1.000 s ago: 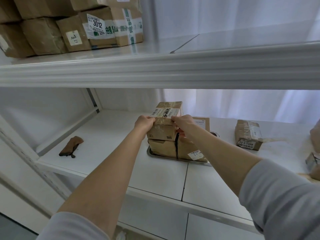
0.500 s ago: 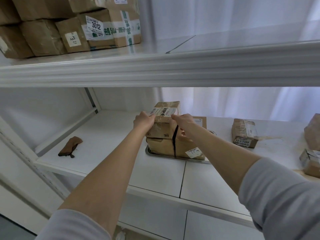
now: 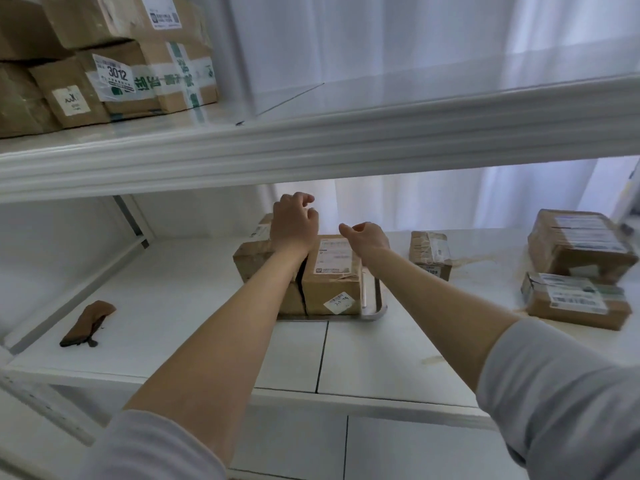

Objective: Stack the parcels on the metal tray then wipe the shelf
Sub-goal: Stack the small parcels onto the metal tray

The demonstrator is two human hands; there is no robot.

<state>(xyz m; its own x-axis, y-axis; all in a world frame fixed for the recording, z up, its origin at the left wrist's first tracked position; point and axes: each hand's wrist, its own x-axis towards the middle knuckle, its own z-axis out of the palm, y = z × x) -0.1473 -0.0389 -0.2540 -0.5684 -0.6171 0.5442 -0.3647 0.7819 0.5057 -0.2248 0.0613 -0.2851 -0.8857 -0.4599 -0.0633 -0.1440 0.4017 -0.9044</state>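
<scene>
- Stacking looked partway done: the stacked parcels sat on the metal tray, ahead at twelve o'clock.
- The left hand and right hand hovered above, loosely curled, gripping nothing.
- The likely next pick was the small parcel at two o'clock (grasp its sides, land it square).
- "3012" was readable on a box at ten o'clock.

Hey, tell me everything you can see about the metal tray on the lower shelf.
The metal tray looks like shiny silver steel: shallow, with a low raised rim and a rounded front right corner. It lies flat near the middle of the white lower shelf. Brown cardboard parcels stand on it and hide most of it; only its front edge and a strip on the right show. The left hand and right hand are above the parcels and do not touch it.
</scene>
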